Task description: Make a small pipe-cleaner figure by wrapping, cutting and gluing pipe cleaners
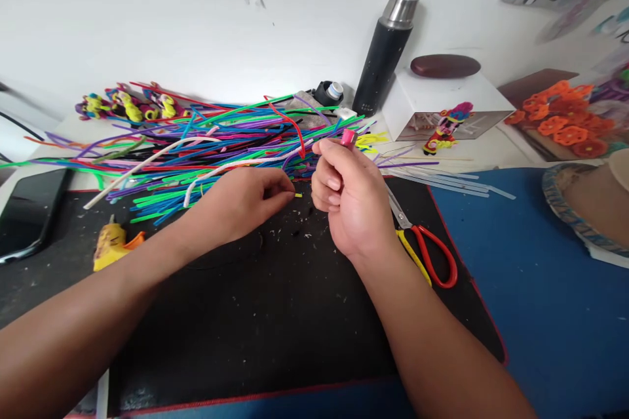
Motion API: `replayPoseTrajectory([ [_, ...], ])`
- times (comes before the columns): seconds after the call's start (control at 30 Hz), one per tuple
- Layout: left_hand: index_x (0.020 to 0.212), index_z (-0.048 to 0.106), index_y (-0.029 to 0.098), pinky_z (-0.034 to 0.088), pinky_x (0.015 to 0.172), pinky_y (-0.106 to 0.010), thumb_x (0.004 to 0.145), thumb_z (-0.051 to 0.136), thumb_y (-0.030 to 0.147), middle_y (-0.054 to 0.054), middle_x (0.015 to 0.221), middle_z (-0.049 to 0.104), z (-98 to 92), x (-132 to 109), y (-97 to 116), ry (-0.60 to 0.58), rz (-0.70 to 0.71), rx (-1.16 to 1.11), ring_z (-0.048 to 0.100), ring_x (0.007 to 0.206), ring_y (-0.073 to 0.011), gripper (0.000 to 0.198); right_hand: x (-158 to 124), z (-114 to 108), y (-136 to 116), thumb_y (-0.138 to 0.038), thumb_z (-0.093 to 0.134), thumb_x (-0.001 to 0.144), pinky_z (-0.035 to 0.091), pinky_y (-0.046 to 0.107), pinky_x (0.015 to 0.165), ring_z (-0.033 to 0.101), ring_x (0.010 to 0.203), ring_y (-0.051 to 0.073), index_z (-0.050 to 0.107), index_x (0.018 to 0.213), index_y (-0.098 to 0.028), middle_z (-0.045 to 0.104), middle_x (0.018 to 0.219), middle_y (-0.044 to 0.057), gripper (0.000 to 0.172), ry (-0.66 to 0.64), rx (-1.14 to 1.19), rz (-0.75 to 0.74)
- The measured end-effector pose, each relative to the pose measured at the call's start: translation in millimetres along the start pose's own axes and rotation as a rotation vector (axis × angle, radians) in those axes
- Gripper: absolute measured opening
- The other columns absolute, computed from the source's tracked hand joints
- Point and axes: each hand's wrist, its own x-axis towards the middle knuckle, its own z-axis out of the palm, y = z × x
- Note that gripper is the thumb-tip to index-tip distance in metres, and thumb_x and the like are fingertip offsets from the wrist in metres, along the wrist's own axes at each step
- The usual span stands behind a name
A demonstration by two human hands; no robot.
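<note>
Left hand (pixel 240 201) pinching a tiny yellow-green piece (pixel 298 195), frame centre. Right hand (pixel 352 193) curled round a pink-tipped object (pixel 348 138), identity unclear. Fuzzy yellow-and-purple figures (pixel 128 104), upper left, look finished; held work seems barely begun. Multicoloured fuzzy stems (pixel 236 137) lie unused, upper centre.

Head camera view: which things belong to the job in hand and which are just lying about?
Likely the job: yellow bit at the left hand, pink-topped item in the right hand, pipe cleaners, scissors, glue gun.

Seemingly lying about: phone, flask, oval case.
</note>
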Motion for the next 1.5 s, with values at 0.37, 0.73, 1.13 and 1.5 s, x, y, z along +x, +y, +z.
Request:
replayPoseTrajectory([
  [0.37, 0.090, 0.074, 0.023, 0.032, 0.051, -0.026, 0.093, 0.064, 0.053, 0.004, 0.061, 0.057, -1.7, -34, -22, -0.057, -0.142, -0.258, 0.047, 0.057, -0.0146, 0.032, 1, -3, -2, -0.031, 0.076, 0.088, 0.017, 0.025, 0.043, 0.024, 0.043, 0.007, 0.058, 0.076, -0.022, 0.032, 0.055, -0.011, 0.023, 0.010, -0.022, -0.024],
  [0.73, 0.091, 0.072, 0.022, 0.033, 0.055, -0.027, 0.098, 0.056, 0.048, 0.003, 0.066, 0.060, 8.9, -54, -14, -0.198, -0.105, -0.236, 0.049, 0.060, -0.0152, 0.031, 0, -1, 0, -0.033, 0.076, 0.088, 0.017, 0.025, 0.043, 0.024, 0.043, 0.007, 0.058, 0.077, -0.022, 0.033, 0.056, -0.012, 0.024, 0.007, -0.026, -0.016],
  [1.13, 0.103, 0.070, 0.028, 0.033, 0.058, -0.029, 0.097, 0.060, 0.041, 0.003, 0.072, 0.067, 30.7, -41, 0, -0.122, -0.067, 0.150, 0.058, 0.058, -0.0179, 0.018, -2, 1, 1, -0.036, 0.077, 0.087, 0.017, 0.026, 0.044, 0.025, 0.044, 0.007, 0.059, 0.079, -0.023, 0.033, 0.057, -0.011, 0.024, 0.005, -0.035, 0.008],
  [1.5, 0.105, 0.072, 0.027, 0.036, 0.061, -0.031, 0.100, 0.050, 0.034, -0.001, 0.079, 0.074, 38.0, -36, 5, -0.202, -0.009, 0.235, 0.068, 0.068, -0.0236, 0.023, -3, 2, 3, -0.031, 0.074, 0.086, 0.015, 0.026, 0.044, 0.023, 0.044, 0.007, 0.061, 0.079, -0.021, 0.035, 0.055, -0.012, 0.018, 0.005, -0.015, 0.015],
])
